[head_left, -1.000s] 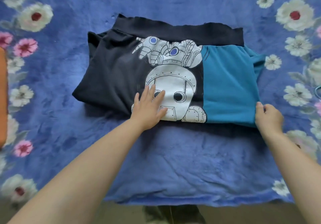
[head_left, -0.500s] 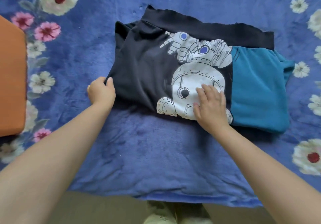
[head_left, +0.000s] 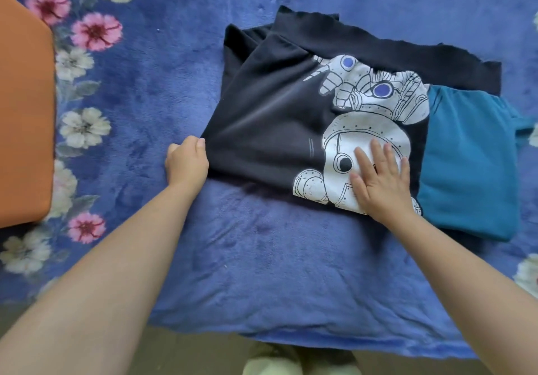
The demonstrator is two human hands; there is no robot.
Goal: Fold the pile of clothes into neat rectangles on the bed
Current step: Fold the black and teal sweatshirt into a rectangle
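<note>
Right, biggest thing first: the bed (head_left: pixel 262 272), spread with a plush blue blanket with white and pink flowers down its left side and along the right edge. Its near edge runs across the bottom of the view, with a strip of floor below it. Next in size, an orange block (head_left: pixel 23 112) sits at the far left on the blanket, only partly in view.

Centre right lies the dark T-shirt (head_left: pixel 262 118), partly folded, flat on the blanket. A dark band runs along its far edge, and a white robot print (head_left: pixel 372 130) with blue round eyes faces up on its right half. Just to the right, a teal panel (head_left: pixel 468 168) sticks out from under the dark layer, its far right corner trailing off toward the edge of view.

Now the hands, well apart from each other. The left hand (head_left: pixel 186 162) is at the shirt's near left corner, fingers curled, thumb on top of the fabric edge, pinching that corner. The right hand (head_left: pixel 381 182) lies flat, fingers straight and slightly spread, pressing down on the lower part of the robot print, close to the teal panel.
</note>
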